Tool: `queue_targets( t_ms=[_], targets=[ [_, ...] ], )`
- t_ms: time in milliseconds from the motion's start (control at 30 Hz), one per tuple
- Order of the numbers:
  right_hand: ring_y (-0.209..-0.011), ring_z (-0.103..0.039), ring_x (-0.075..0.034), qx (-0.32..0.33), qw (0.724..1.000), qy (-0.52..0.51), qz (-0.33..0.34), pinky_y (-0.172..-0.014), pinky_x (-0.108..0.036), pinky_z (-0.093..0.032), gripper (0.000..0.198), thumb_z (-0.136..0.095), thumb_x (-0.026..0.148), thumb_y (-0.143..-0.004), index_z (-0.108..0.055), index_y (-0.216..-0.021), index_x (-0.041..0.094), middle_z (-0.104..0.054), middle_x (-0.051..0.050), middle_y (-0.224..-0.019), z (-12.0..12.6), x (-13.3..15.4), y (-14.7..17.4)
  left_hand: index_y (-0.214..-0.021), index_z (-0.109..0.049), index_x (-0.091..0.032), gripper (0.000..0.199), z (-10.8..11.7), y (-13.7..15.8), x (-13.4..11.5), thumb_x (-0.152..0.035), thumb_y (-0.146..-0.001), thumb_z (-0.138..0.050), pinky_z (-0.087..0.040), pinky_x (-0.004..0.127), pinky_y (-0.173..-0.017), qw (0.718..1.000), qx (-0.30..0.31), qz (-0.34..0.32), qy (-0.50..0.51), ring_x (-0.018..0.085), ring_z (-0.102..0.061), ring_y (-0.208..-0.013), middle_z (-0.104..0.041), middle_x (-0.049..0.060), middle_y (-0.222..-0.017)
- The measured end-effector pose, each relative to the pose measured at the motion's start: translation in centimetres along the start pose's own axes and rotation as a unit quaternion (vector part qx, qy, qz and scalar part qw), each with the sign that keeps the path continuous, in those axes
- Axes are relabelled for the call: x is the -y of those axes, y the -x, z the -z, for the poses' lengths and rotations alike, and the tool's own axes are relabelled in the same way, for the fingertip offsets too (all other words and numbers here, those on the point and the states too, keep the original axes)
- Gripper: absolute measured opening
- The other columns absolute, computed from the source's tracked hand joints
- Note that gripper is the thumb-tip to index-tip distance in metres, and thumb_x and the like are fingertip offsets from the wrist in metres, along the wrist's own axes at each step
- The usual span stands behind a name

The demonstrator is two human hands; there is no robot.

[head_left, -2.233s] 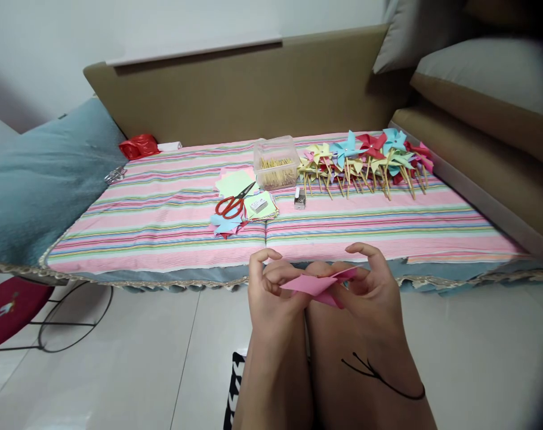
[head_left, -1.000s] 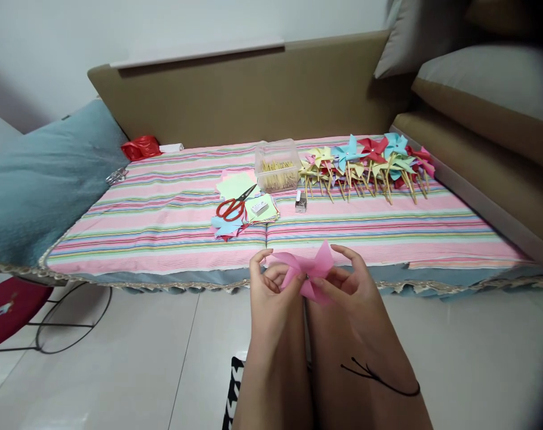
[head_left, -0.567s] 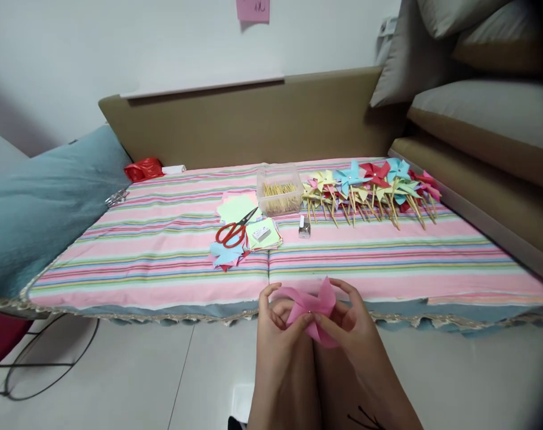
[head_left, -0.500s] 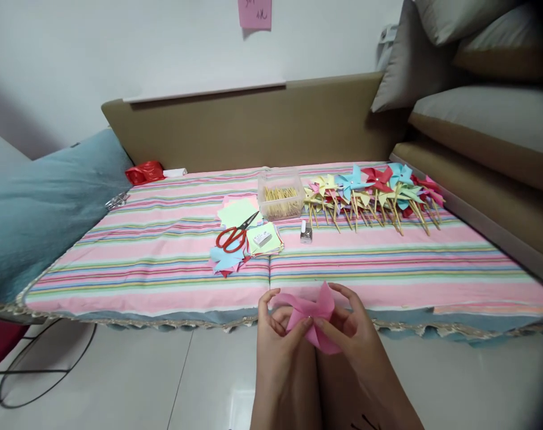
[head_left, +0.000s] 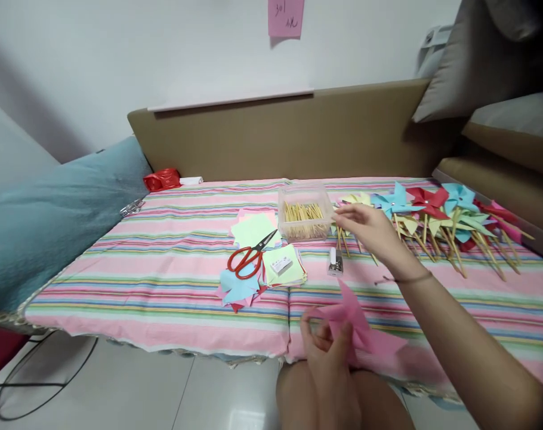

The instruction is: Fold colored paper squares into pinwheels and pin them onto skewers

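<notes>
Over my knees, my left hand (head_left: 327,361) pinches a pink paper pinwheel (head_left: 358,316) near its middle, with the thumb on its front. My right hand (head_left: 370,232) is stretched forward, fingers extended and holding nothing that I can see. Its fingertips are at the right side of a clear plastic box (head_left: 306,232); whether they touch it I cannot tell. Thin wooden sticks (head_left: 302,211) fill part of that box. Just in front of it stands a small clear container (head_left: 335,263) of tiny dark items with a white piece on top.
Finished pinwheels on sticks (head_left: 428,203) lie heaped at the right. Red-handled scissors (head_left: 245,261) rest across coloured paper sheets (head_left: 251,229), beside a paper stack (head_left: 298,273) bearing a small white box (head_left: 281,265). Cut paper pieces (head_left: 239,286) lie nearer me on the striped cloth (head_left: 141,286).
My right hand has let go of the pinwheel and moved forward to the box of sticks. My left hand keeps the pinwheel, now tilted. The view has shifted left.
</notes>
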State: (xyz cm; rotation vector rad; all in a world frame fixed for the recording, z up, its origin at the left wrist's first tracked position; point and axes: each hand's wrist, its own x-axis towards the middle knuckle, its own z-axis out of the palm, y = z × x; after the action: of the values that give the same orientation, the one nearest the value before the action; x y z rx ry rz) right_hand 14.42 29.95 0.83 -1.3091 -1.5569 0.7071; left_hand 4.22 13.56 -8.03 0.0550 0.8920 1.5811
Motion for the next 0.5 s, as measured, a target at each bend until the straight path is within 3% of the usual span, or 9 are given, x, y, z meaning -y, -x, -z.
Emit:
queue_targets(
  t_ms=[67, 200, 300, 400, 500],
  targets=[
    [-0.090, -0.067, -0.020, 0.057, 0.981, 0.181, 0.024, -0.080, -0.030, -0.050, 0.022, -0.053, 0.022, -0.084, -0.067, -0.097, 0.012, -0.072, -0.011, -0.099, -1.3, 0.0, -4.2, -0.113, -0.042, -0.026, 0.076, -1.6, -1.3, 0.4, -0.025, -0.051, -0.086, -0.050, 0.025, -0.067, 1.000, 0.005, -0.002, 0.021, 0.013, -0.065, -0.065, -0.065, -0.004, -0.071],
    [-0.093, -0.066, -0.022, 0.140, 0.951, 0.274, 0.019, -0.083, -0.029, -0.047, 0.018, -0.056, 0.010, -0.080, -0.073, -0.087, 0.010, -0.073, -0.011, -0.094, -4.0, -0.4, -9.8, -0.111, -0.045, -0.026, 0.072, -3.3, -2.7, 0.2, -0.024, -0.053, -0.086, -0.050, 0.022, -0.069, 0.998, -0.005, 0.006, 0.066, 0.012, -0.066, -0.074, -0.066, -0.002, -0.079],
    [-0.091, -0.066, -0.021, 0.207, 0.923, 0.324, -0.003, -0.083, -0.029, -0.048, 0.011, -0.062, 0.011, -0.079, -0.072, -0.083, 0.011, -0.073, -0.007, -0.088, -6.0, -1.4, -12.1, -0.107, -0.046, -0.028, 0.077, -2.8, -2.7, 1.1, -0.031, -0.044, -0.090, -0.052, 0.024, -0.074, 0.993, -0.044, 0.022, 0.111, 0.014, -0.067, -0.079, -0.068, 0.001, -0.086],
    [-0.092, -0.064, -0.019, 0.256, 0.891, 0.371, -0.043, -0.082, -0.035, -0.051, 0.017, -0.061, 0.025, -0.087, -0.066, -0.098, 0.013, -0.068, -0.006, -0.101, -7.8, -2.7, -13.6, -0.106, -0.046, -0.033, 0.082, -1.6, -2.6, 2.8, -0.038, -0.038, -0.092, -0.050, 0.022, -0.061, 0.992, -0.071, 0.014, 0.105, 0.012, -0.064, -0.061, -0.066, -0.002, -0.073],
    [-0.096, -0.062, -0.019, 0.289, 0.861, 0.407, -0.092, -0.082, -0.038, -0.053, 0.027, -0.057, 0.032, -0.091, -0.060, -0.111, 0.015, -0.061, -0.008, -0.114, -9.0, -3.9, -14.6, -0.110, -0.049, -0.037, 0.079, -0.6, -2.8, 4.0, -0.043, -0.042, -0.089, -0.050, 0.024, -0.059, 0.998, -0.029, 0.031, 0.050, 0.013, -0.062, -0.057, -0.063, -0.001, -0.068]
  ],
)
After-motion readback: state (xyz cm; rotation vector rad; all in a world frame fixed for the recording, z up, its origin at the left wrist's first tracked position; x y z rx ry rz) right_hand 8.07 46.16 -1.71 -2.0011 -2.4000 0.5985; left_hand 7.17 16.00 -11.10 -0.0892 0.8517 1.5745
